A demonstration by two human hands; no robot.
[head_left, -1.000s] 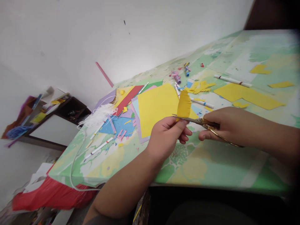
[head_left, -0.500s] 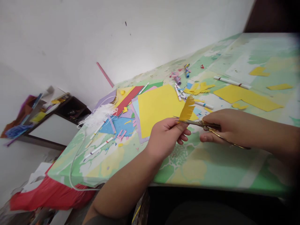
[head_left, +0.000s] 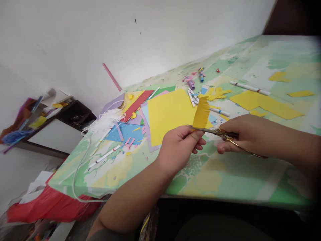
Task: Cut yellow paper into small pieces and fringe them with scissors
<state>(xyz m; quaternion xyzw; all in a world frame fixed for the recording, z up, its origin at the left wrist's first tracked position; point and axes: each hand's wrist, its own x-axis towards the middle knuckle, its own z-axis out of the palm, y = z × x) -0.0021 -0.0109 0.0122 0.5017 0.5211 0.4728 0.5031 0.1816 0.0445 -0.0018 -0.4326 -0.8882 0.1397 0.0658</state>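
My left hand pinches the lower end of a yellow paper strip that stands upright, its right edge snipped into a fringe. Gold-handled scissors are gripped in my right hand, fingers closed round the handles. Their blades point left and lie across the strip just above my left fingertips. Behind the strip a large yellow sheet rests on lilac and light blue sheets.
White markers, yellow paper offcuts and two small paper figures lie across the patterned tablecloth. Tangled white string sits at the left, beside blue paper. A red bag is below the table's left edge.
The yellow strip has turned so its face shows wider and it stands a little higher. Both hands keep their hold, shifting very slightly right.
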